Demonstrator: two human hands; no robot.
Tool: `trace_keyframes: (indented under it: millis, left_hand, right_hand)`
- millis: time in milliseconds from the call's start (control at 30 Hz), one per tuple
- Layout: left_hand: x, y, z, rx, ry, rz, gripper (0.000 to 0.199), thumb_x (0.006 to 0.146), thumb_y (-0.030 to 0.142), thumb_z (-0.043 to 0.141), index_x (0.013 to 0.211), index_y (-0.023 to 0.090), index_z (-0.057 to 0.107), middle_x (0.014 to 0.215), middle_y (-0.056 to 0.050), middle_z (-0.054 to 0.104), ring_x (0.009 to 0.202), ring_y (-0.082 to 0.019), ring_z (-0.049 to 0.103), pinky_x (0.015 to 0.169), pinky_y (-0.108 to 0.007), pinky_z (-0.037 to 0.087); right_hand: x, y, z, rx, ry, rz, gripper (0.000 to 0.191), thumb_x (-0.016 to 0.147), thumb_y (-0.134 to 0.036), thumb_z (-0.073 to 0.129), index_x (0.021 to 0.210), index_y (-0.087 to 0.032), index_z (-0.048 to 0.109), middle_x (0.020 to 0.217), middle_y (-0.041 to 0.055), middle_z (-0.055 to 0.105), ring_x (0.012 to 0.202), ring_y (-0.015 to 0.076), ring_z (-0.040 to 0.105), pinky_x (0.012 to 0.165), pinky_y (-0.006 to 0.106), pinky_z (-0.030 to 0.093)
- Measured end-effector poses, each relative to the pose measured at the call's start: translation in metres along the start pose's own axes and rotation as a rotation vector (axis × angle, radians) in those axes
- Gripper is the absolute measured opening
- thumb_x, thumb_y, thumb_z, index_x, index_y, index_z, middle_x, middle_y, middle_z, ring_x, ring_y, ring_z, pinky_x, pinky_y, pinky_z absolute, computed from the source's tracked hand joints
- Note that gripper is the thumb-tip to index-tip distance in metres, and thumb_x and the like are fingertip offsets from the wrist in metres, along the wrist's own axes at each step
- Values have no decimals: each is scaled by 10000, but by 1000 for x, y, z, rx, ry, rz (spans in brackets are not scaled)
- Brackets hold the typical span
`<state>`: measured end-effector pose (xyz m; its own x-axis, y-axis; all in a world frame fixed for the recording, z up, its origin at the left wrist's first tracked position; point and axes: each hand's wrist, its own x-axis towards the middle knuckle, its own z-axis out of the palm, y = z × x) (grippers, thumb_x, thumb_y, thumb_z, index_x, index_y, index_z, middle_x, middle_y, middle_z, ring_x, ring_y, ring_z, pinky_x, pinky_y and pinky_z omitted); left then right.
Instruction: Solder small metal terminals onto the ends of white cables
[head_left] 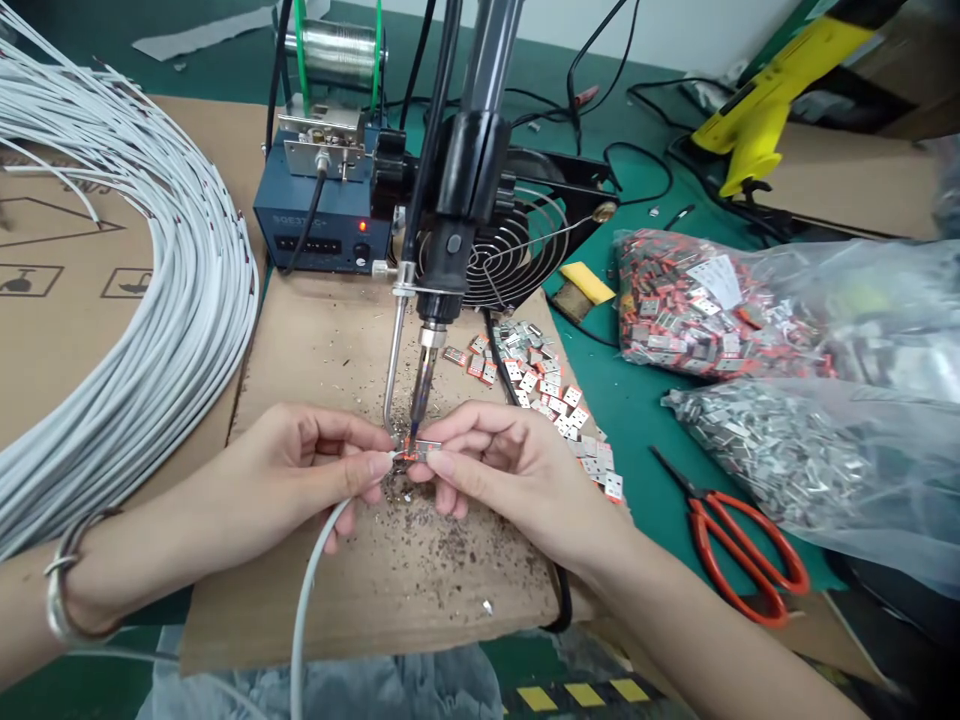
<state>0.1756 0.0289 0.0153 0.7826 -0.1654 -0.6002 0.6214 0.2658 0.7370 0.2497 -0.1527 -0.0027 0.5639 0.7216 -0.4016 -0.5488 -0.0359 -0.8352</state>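
Observation:
My left hand (326, 465) pinches the end of a white cable (304, 600), which hangs down between the fingers toward the lower edge. Between thumb and fingers, my right hand (499, 465) grips a small metal USB connector (426, 449) with an orange part facing the cable end. The tip of an upright soldering iron (424, 385) comes down onto the joint between connector and cable. Beside it, a thin metal feed tube (394, 360) ends just above my left fingertips. The exact contact at the wires is too small to tell.
Loose connectors (551, 385) lie right of the iron on the cardboard (300, 350). Behind stand a blue solder feeder (322, 220) and a fan (510, 250). A white cable coil (202, 250) lies left; bags of parts (712, 310) and orange-handled scissors (739, 545) lie right.

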Motion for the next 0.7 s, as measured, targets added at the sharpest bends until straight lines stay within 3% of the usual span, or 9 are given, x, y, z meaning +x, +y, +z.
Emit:
trace_keyframes:
  millis: [700]
  left_hand:
    - [-1, 1, -2, 80, 1, 29, 116, 781, 242, 668, 727, 139, 667, 600, 40, 595, 425, -28, 509, 404, -103, 471]
  right_hand:
    - [1, 1, 3, -60, 18, -14, 180, 752, -251, 712, 847, -122, 630, 748, 60, 714, 466, 43, 568, 431, 115, 460]
